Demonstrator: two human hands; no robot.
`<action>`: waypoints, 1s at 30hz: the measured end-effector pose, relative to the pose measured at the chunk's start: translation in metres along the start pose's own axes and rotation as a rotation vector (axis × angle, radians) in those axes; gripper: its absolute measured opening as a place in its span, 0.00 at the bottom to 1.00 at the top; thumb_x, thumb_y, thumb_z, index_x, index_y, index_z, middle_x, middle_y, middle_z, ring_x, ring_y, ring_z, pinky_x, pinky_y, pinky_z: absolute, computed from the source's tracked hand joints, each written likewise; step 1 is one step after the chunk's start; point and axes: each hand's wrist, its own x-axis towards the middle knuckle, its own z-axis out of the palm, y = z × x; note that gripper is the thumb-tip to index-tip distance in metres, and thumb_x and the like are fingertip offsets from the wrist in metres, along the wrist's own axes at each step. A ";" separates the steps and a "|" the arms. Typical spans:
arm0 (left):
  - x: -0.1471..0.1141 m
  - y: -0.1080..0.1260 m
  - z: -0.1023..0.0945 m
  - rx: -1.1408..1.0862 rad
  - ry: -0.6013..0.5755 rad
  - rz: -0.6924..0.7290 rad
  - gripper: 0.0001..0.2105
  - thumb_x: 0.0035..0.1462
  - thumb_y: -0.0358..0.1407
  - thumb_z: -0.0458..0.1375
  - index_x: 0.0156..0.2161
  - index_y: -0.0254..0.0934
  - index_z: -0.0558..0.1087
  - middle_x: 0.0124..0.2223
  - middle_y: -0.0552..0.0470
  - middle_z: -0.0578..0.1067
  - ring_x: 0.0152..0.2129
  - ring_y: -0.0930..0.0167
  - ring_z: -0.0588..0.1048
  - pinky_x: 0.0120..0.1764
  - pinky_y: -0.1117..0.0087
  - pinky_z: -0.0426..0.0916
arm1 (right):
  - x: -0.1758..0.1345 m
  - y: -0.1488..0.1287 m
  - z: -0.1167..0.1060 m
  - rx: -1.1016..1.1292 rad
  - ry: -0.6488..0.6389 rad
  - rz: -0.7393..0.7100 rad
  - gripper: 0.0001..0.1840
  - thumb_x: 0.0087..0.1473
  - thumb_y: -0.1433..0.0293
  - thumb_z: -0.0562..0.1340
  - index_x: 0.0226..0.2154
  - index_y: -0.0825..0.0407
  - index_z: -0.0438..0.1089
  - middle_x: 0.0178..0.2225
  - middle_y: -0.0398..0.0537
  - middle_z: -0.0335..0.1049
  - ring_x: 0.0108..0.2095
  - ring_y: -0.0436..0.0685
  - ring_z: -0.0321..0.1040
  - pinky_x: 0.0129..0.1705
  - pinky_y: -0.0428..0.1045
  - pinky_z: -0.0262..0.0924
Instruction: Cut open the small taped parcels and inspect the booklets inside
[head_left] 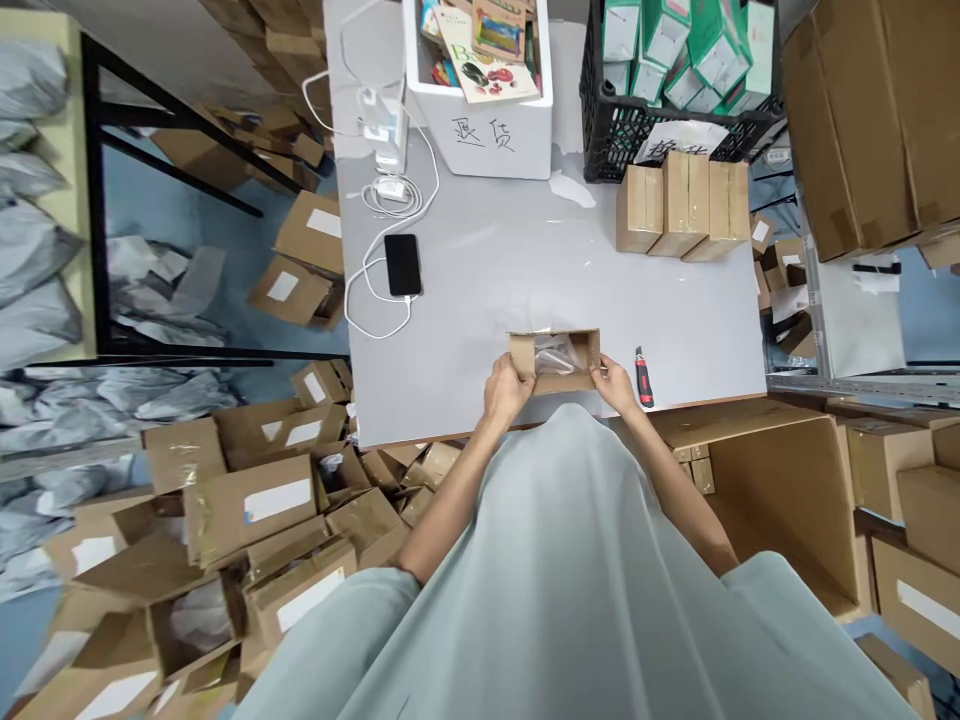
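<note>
Between my hands, near the table's front edge, is a small cardboard box (566, 382) with its top open. Inside it lies something in clear plastic (556, 354); what the plastic wraps I cannot make out. My left hand (508, 390) grips the box's left end, fingers closed on the cardboard. At the right end, my right hand (613, 384) pinches the wall or flap of the same box. A red and black utility knife (644, 378) lies on the table just right of my right hand, touched by neither hand.
On the grey table (480, 260) stand a white bin (487, 140) of booklets, a black crate (600, 130) of green-and-white boxes and several closed cartons (684, 215). A phone (403, 265) lies on the left with white cables (409, 200). Opened cartons (247, 510) pile up at lower left; a large carton (780, 500) stands at lower right.
</note>
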 end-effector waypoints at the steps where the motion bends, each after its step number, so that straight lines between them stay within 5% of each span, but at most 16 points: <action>1: -0.001 0.003 0.001 0.002 0.001 0.005 0.26 0.63 0.38 0.66 0.64 0.35 0.70 0.62 0.31 0.78 0.58 0.47 0.79 0.61 0.51 0.70 | -0.002 0.002 -0.004 -0.003 0.003 -0.014 0.15 0.65 0.57 0.62 0.45 0.48 0.78 0.46 0.55 0.85 0.47 0.67 0.82 0.57 0.60 0.73; 7: -0.011 0.021 0.014 0.070 0.018 -0.035 0.47 0.56 0.43 0.72 0.75 0.28 0.58 0.66 0.24 0.73 0.62 0.39 0.75 0.61 0.49 0.70 | -0.015 0.019 -0.013 0.170 -0.006 -0.009 0.24 0.66 0.45 0.62 0.39 0.47 0.77 0.35 0.48 0.82 0.44 0.65 0.80 0.53 0.58 0.76; 11: -0.008 0.023 0.014 -0.011 0.040 -0.023 0.33 0.60 0.35 0.65 0.69 0.32 0.68 0.58 0.31 0.79 0.58 0.43 0.78 0.61 0.50 0.70 | -0.016 0.032 -0.013 0.270 0.014 0.008 0.26 0.63 0.42 0.64 0.39 0.48 0.77 0.35 0.50 0.83 0.45 0.66 0.80 0.52 0.60 0.78; 15: 0.000 0.011 0.008 -0.489 -0.006 -0.114 0.10 0.60 0.39 0.62 0.44 0.38 0.78 0.40 0.45 0.81 0.48 0.55 0.81 0.55 0.55 0.75 | -0.011 0.046 -0.024 0.308 0.121 0.091 0.25 0.60 0.43 0.65 0.35 0.49 0.75 0.36 0.55 0.83 0.47 0.70 0.80 0.53 0.62 0.77; 20: 0.001 0.002 0.009 -0.735 0.002 -0.182 0.14 0.58 0.47 0.61 0.40 0.37 0.76 0.41 0.48 0.80 0.40 0.65 0.79 0.48 0.59 0.81 | -0.007 0.057 -0.034 0.477 0.124 0.151 0.28 0.55 0.40 0.65 0.40 0.47 0.73 0.41 0.54 0.83 0.45 0.67 0.82 0.50 0.64 0.80; 30: -0.001 -0.003 0.011 -0.833 0.006 -0.167 0.18 0.49 0.48 0.71 0.39 0.37 0.79 0.41 0.48 0.82 0.41 0.65 0.80 0.49 0.60 0.80 | -0.003 0.057 -0.045 0.528 0.026 0.121 0.29 0.48 0.41 0.74 0.31 0.46 0.70 0.39 0.51 0.83 0.49 0.70 0.82 0.54 0.68 0.81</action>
